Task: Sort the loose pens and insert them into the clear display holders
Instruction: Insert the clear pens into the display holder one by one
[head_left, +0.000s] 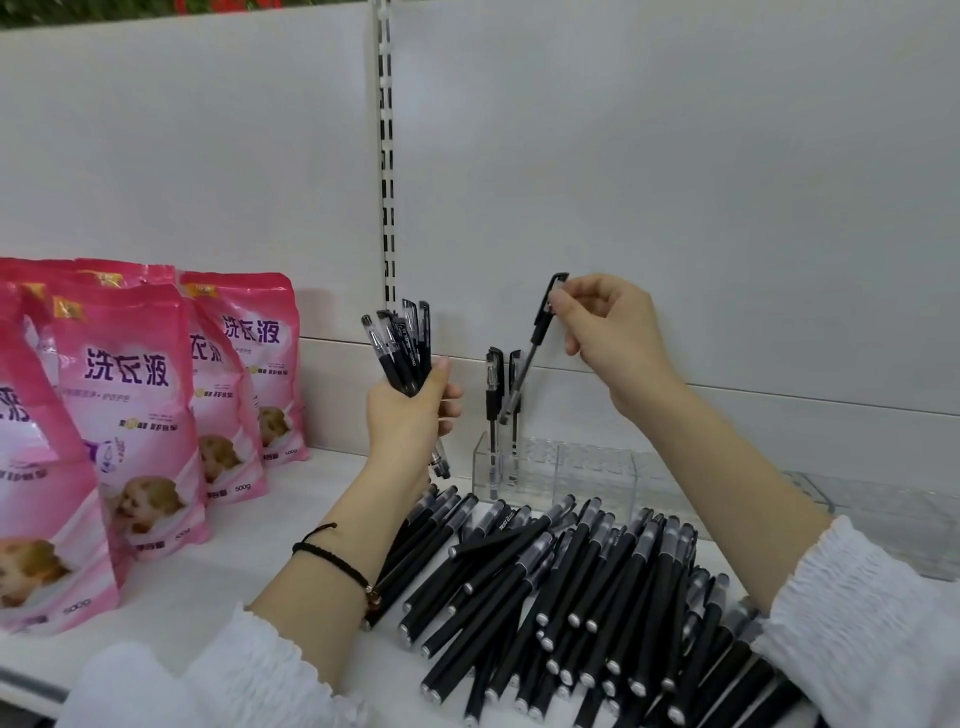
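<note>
Loose black pens (571, 597) lie heaped at the front of a store shelf (311, 493), between a person's white sleeves. The left hand (410, 415) is clamped round a bundle (402, 348) of clear-barrelled pens, held upright beside pink pouches (124, 395). The right hand (613, 332), raised nearer the back panel, pinches a single pen (535, 343) by its cap end between thumb and fingertips. The pen leans with its tip pointing down, just above the mouth of a clear holder (519, 467) at the back of the shelf, between two pens (493, 395) already standing there. A second holder (597, 478), touching the first on its right, appears to hold none.

The step in hand looks to be the seating of a third pen, with the task barely begun: most of the stock is on the shelf or in the left hand. The next move calls for bringing the pen upright, lining its tip over a free slot and lowering it before letting go. The slots are hard to make out, so the tip may catch or knock a standing neighbour.
</note>
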